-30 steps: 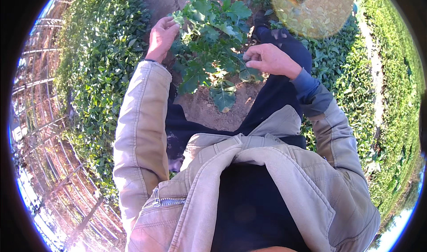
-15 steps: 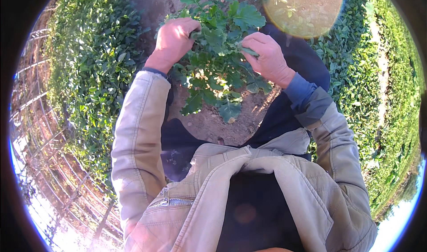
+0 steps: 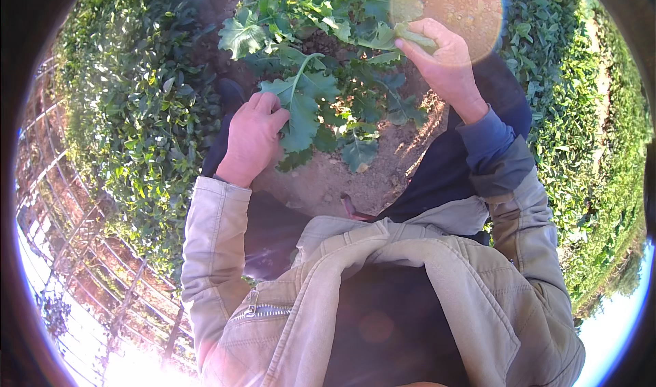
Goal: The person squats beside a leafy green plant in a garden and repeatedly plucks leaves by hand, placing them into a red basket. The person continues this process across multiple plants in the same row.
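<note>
Right now both of my hands are at the plant (image 3: 355,89), which grows out of the dirt (image 3: 318,185) in front of me, between my legs. My left hand (image 3: 256,137) is on the near left side of it, with the back of the hand up. Its fingers are curled in tight at the edge of a big leaf (image 3: 301,113), and they hold it there. That leaf is green and wavy, and its pale stem bends over at the top. I can't tell just how my left thumb sits under it. My right hand (image 3: 444,62) is higher up and on the other side. It makes a small pinch, with the thumb and fingers close around a rolled-up, pale green leaf (image 3: 418,39). More leaves spread out between my two hands, and one low leaf (image 3: 359,153) hangs down near the dirt. A round spot of glare covers part of my right hand, so that bit is hard to see. My pants (image 3: 434,165) are dark, and my coat (image 3: 410,250) is tan. Thick bushes (image 3: 133,107) stand on my left, and more green bushes (image 3: 550,107) stand on my right.
</note>
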The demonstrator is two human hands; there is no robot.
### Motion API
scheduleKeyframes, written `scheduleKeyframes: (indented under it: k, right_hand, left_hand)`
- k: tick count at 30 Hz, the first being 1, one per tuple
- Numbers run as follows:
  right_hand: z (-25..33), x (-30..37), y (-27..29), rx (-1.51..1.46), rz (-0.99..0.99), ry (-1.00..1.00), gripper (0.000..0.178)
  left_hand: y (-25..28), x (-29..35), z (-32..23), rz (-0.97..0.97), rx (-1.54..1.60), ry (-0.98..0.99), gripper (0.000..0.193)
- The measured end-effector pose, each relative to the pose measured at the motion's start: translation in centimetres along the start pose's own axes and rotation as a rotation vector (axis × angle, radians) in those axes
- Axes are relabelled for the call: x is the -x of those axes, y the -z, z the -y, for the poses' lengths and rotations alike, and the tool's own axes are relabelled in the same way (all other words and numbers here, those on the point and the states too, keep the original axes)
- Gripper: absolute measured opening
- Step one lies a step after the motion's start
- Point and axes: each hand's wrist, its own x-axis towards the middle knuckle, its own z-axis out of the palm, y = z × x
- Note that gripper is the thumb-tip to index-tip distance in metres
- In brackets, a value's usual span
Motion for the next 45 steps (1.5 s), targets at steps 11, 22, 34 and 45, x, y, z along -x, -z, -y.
scheduleKeyframes:
  k: [11,22,34,45]
  right_hand:
    - [4.3,2.5,-3.8,0.053,0.083,0.297,0.018]
    - [1.4,6.5,-8.8,0.101,0.205,0.347,0.027]
    - [0.4,5.5,-8.2,0.018,0.491,0.229,0.026]
    - [-6.6,-4.9,-11.7,0.0,0.212,-0.225,0.058]
  left_hand:
    - [4.9,-4.6,5.5,-0.082,-0.188,0.125,0.028]
    - [2.9,-9.8,-6.0,0.095,-0.045,-0.208,0.038]
    - [0.1,-8.5,-2.3,0.213,-0.122,-0.132,0.041]
    - [-2.1,-8.5,-1.1,0.015,-0.072,-0.172,0.019]
